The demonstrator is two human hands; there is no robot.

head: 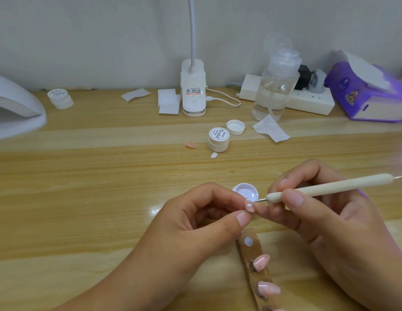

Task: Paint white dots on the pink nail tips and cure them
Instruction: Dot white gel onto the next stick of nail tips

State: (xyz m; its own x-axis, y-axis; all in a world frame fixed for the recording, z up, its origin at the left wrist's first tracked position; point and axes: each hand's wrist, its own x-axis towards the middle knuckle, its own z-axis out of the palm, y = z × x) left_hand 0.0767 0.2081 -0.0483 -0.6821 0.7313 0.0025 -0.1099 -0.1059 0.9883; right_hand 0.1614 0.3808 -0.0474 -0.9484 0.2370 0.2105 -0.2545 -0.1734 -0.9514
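Left hand (209, 216) pinches one pink nail tip (250, 207) between thumb and forefinger, just nearer me than the paint cap (245, 192). A few white dots already show on it. Right hand (307, 205) holds the dotting tool (325, 185) pen-fashion, with its metal point touching the tip or just beside it.

Risks as I judge them:
- The thumb sits close to the wet dots and could smear them.
- Too much pressure from the tool may twist the tip out of the pinch.
- The holder strip (246, 234), nearer me than the cap and under both wrists, carries more pink tips; a dropped wrist would knock it.

Room: the widest run of worktop (83, 198) lies left of the cap, toward the nail lamp (16, 108). A closed gel jar (218, 140) stands behind the cap. The worktop's near edge is out of view.
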